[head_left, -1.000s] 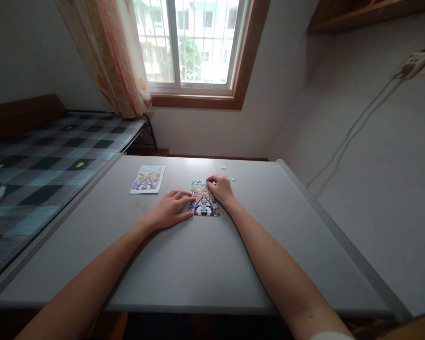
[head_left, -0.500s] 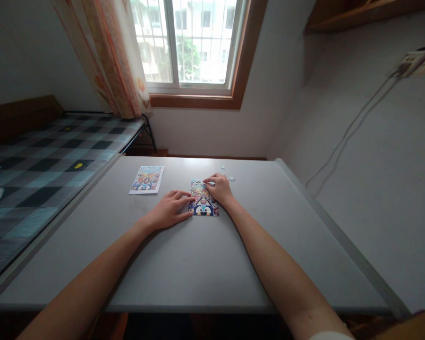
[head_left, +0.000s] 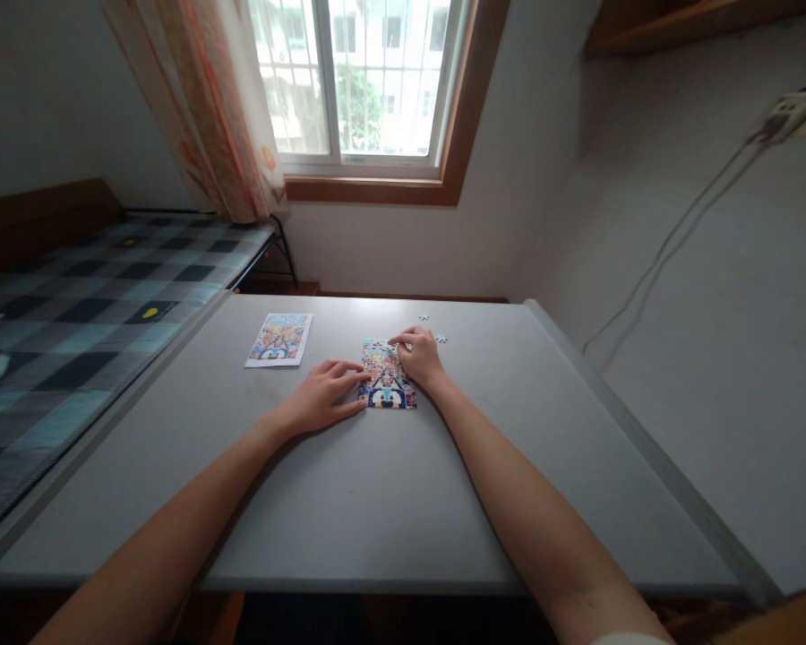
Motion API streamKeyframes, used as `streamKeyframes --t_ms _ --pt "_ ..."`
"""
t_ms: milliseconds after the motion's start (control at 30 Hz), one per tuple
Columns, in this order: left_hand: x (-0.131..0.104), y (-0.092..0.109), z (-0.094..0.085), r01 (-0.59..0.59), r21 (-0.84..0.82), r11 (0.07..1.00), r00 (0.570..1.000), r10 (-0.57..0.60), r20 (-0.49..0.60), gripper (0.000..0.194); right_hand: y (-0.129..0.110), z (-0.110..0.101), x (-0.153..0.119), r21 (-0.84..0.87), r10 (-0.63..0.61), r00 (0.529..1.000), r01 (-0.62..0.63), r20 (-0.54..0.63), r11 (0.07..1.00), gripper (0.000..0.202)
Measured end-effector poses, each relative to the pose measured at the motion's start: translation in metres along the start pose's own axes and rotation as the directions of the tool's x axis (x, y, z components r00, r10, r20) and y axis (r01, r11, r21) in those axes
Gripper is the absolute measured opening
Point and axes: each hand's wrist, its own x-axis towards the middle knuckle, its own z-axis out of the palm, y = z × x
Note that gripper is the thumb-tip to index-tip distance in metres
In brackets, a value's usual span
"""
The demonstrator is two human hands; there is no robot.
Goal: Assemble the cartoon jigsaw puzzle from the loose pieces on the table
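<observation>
A small colourful jigsaw puzzle (head_left: pixel 387 381) lies flat in the middle of the grey table, mostly assembled, with gaps and loose-looking pieces near its far edge. My left hand (head_left: pixel 326 394) rests with fingers spread, its fingertips on the puzzle's left edge. Over the upper right part of the puzzle is my right hand (head_left: pixel 417 355), fingers bent and drawn together at the pieces; anything between them is too small to make out. Beyond that hand lie loose pieces, one farther back (head_left: pixel 424 317) and some just to its right (head_left: pixel 441 339).
A printed picture sheet (head_left: pixel 279 340) lies left of the puzzle on the grey table (head_left: pixel 349 502). To the left is a bed with a checkered cover (head_left: pixel 107 287). A window and curtain (head_left: pixel 208 116) are ahead; a cable (head_left: pixel 664 246) hangs on the right wall.
My right hand has shifted slightly to the right, and its fingers have moved a little over the upper puzzle. My left hand has stayed in place.
</observation>
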Motion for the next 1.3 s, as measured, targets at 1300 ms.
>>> streamKeyframes --t_ms 1300 --pt "0.0 0.0 0.0 0.001 -0.009 1.0 1.0 -0.001 -0.004 0.043 0.001 -0.002 -0.004 -0.077 -0.092 0.995 0.09 -0.024 0.993 0.034"
